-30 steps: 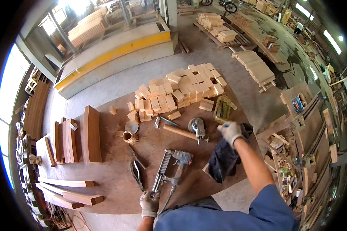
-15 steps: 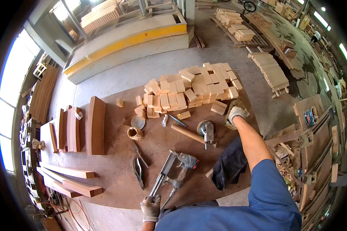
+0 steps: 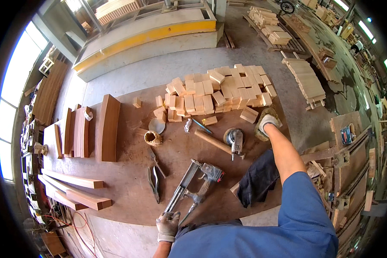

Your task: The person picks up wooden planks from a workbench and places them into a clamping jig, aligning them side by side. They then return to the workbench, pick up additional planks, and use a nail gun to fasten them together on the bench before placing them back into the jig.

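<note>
At the bench's near edge, my left hand point(image 3: 167, 226) in a pale work glove is closed at the lower end of the nail gun point(image 3: 196, 185), by its long magazine. The nail gun lies on its side, with a hose fitting toward me. My right arm stretches to the far right of the bench. There my gloved right hand point(image 3: 269, 122) lies over a brownish, bag-like thing point(image 3: 261, 134); its fingers are hidden. Close by are a dark cloth point(image 3: 259, 178), a round sander point(image 3: 234, 141) and a hammer point(image 3: 215, 142) with a wooden handle.
A pile of small wood blocks point(image 3: 219, 92) covers the bench's far side. Pliers point(image 3: 154, 185), a pointed tool point(image 3: 157, 162) and a woven ring point(image 3: 153, 138) lie mid-bench. Reddish boards point(image 3: 108, 129) and curved strips point(image 3: 88, 198) are at left. A yellow-striped machine point(image 3: 150, 36) stands beyond.
The view has tilted, so the bench sits a little higher in the picture. My hands stay at the nail gun and the brownish thing; the right hand has shifted slightly over it.
</note>
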The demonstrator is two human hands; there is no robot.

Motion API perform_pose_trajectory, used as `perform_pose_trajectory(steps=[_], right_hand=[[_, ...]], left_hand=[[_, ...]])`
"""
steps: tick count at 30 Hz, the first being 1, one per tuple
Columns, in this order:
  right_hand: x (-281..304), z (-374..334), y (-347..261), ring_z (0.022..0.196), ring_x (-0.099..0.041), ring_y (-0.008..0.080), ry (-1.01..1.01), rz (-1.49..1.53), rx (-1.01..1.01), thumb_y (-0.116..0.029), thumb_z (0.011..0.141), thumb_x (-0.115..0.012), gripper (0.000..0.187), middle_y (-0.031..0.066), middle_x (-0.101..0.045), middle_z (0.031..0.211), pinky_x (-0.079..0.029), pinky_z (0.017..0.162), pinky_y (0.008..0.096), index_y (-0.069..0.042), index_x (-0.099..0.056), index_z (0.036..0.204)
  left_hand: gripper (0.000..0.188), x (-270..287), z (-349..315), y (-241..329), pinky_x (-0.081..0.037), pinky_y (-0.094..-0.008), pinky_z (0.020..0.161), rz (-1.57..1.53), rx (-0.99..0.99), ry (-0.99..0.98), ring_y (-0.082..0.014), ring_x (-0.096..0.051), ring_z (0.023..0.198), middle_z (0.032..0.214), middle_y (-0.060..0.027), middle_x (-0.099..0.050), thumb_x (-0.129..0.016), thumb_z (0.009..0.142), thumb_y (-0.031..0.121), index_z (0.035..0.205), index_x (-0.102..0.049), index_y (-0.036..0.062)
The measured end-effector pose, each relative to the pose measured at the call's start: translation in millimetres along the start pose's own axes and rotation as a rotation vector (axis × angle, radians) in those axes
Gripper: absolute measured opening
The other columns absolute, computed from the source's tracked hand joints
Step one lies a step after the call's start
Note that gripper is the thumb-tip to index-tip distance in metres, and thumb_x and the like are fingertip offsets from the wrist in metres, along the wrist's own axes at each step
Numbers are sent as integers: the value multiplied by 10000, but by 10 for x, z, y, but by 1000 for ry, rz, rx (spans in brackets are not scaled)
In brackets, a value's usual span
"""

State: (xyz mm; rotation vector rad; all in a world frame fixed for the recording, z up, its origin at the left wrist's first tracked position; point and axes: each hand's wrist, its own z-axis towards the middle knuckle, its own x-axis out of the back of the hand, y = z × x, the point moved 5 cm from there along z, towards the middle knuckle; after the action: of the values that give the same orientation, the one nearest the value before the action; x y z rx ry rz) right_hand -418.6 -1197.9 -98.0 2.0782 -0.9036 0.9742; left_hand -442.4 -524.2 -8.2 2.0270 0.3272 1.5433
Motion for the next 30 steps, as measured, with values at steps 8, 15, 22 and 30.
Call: perform_pose_trajectory(steps=[8,15,22,30], right_hand=[[450,-368,278,1222,-679,324,27,348,-87,-215,940,-666,346,159,-691,1345,-583,923,440,-45,-728,1235],[301,-398,524,628,-671,236,-110,932,-155,-50,886,-746,106,155,-706,764,-512,556,394,54,-737,870],[333,-525,509,588,-629,208,-137,983,-116,-111,898,-786,172,114,-684,711,-488,555,394,45,-731,849],[221,-239,715,923,-751,306,-76,639,-139,-263,915,-782,338,180,-767,1080,-585,774,431,17,-751,1101]], left_hand=[[233,3,-50,44,-562,-434,640,-26,-38,-5,-324,-705,667,777,-148,-724,-865,804,263,804,-758,57],[239,-55,-71,-5,-562,-448,659,-45,-23,-41,-327,-710,684,778,-145,-726,-867,806,275,820,-760,63],[244,-74,-116,-38,-560,-454,674,-30,-38,-44,-330,-713,703,799,-140,-732,-866,809,289,821,-756,71],[235,-128,-130,-58,-563,-462,670,-39,-56,-35,-346,-710,706,790,-145,-731,-869,798,276,809,-750,74]])
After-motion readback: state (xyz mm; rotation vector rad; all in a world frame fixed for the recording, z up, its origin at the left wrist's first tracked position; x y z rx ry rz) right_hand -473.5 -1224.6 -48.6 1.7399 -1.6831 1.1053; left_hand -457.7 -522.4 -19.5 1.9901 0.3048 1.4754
